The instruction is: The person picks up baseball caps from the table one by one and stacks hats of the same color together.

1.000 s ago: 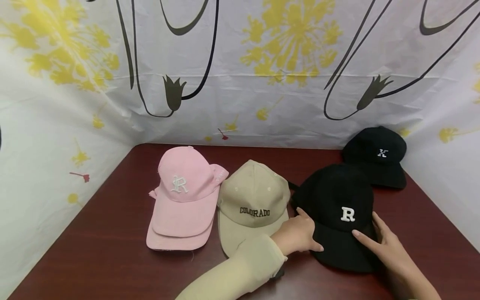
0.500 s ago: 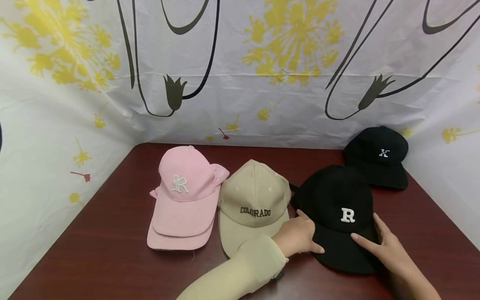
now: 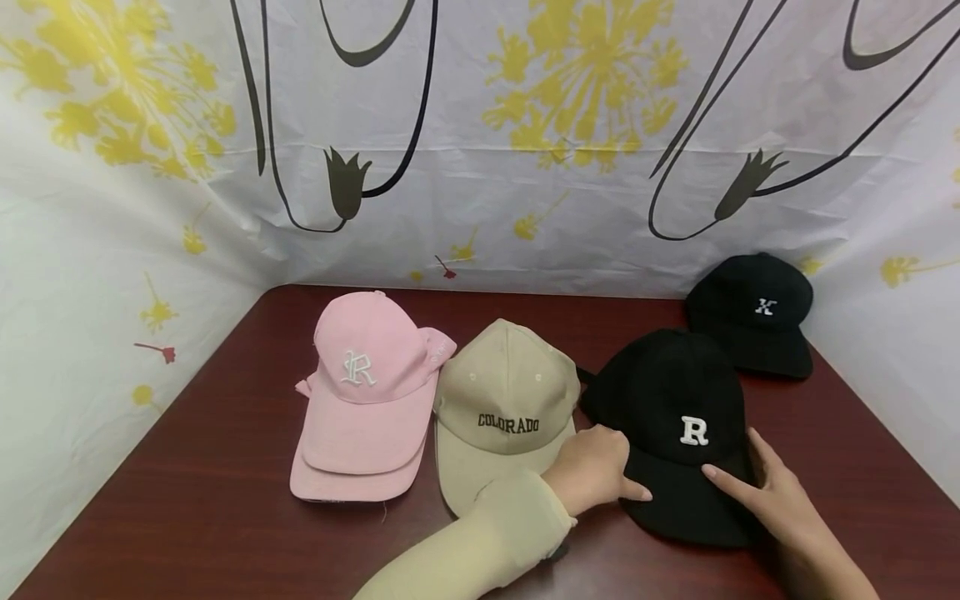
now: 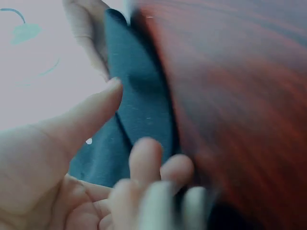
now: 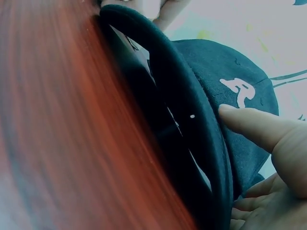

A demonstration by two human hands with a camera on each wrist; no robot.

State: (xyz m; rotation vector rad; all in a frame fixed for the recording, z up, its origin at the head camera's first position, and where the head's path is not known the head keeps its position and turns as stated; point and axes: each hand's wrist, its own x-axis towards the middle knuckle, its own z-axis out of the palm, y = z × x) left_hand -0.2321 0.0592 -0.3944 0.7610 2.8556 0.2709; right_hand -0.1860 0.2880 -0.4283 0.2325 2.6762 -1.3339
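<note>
A black baseball cap (image 3: 663,383) with a white letter R lies on the dark red table (image 3: 172,500), brim toward me. My left hand (image 3: 592,467) holds the left side of its brim, thumb on top. In the left wrist view, the bent fingers (image 4: 146,158) lie against the black cloth (image 4: 144,86). My right hand (image 3: 783,500) grips the brim's right side, thumb on top and the other fingers along the side, partly hidden. The right wrist view shows a gap under the curved brim (image 5: 172,76). Beside my left hand lies a beige cap (image 3: 506,375) marked COLORADO.
A stack of pink caps (image 3: 367,358) stands left of the beige cap. Another black cap (image 3: 750,312), with a letter K, sits at the back right corner, behind the R cap. White patterned cloth (image 3: 465,108) hangs behind and along both sides of the table.
My left index finger, stretched along the cap's side earlier, is now drawn in. The R cap has shifted only very slightly left. My right hand stays at the brim.
</note>
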